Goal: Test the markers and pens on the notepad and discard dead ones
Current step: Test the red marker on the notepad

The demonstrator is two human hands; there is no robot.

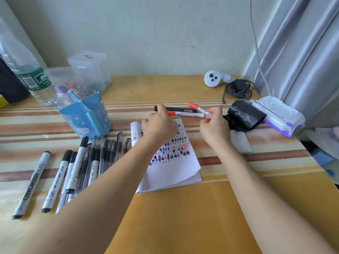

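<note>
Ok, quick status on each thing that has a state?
notepad: open, top page folded back, covered in test marks.
red marker: held at both ends by left hand and right hand.
second red marker: capped, lying on table.
black marker: lying on table.
pen holder: upright.
water bottle: upright.
pens on the left: lying in a row, capped.
</note>
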